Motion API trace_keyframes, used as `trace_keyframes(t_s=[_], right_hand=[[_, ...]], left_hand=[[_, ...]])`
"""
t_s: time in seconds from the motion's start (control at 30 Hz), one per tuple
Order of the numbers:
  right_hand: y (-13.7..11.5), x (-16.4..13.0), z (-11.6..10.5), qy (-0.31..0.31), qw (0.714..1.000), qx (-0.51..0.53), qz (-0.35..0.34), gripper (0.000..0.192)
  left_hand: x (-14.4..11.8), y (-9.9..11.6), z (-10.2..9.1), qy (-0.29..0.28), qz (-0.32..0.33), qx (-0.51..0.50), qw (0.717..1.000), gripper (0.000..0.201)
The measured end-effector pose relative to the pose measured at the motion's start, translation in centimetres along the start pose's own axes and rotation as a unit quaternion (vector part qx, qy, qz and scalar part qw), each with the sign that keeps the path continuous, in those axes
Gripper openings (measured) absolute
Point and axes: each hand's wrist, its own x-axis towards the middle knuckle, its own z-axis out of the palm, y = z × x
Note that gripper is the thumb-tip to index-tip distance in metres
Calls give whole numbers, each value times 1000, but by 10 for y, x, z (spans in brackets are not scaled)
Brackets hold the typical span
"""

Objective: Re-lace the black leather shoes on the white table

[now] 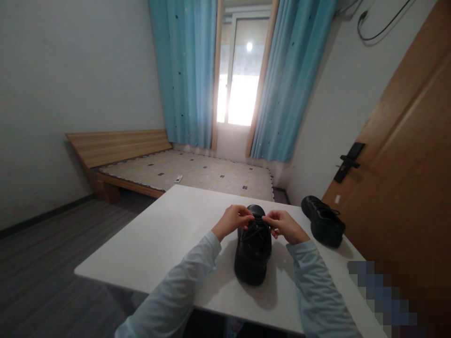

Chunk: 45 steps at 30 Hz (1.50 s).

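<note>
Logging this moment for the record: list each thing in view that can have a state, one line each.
near shoe: upright on the table, laces being handled
left hand: closed on the near shoe's laces
right hand: closed on the laces too
far shoe: upright near the table's right edge, untouched
curtains: drawn apart
door: cannot tell whether shut or ajar

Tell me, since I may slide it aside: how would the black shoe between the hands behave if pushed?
The black shoe has a thick flat sole, so it would likely slide on the smooth white table rather than tip or roll. It looks fairly heavy. Its laces, pinched by both hands, are floppy.
</note>
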Motion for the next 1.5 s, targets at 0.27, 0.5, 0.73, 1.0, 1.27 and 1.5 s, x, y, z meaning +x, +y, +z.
trace_keyframes(t_s=[0.27,0.5,0.73,1.0,1.27,1.5], right_hand=[[-1,-1,-3,25,1000,2,5,34],[-1,-3,-7,57,998,7,3,29],[1,-3,-9,49,999,11,19,26],[1,-4,-10,20,998,13,51,20],[3,-4,-11,31,997,-19,65,20],[4,-4,-10,32,995,-41,84,23]], left_hand=[[1,-5,-2,15,18,122,992,12],[0,1,-1,32,-101,-31,994,12],[1,-2,-5,24,-92,-78,992,13],[7,-14,-13,41,-78,-47,995,12],[1,-15,-17,24,-94,35,995,10],[-5,-9,-19,-16,-136,66,988,10]])
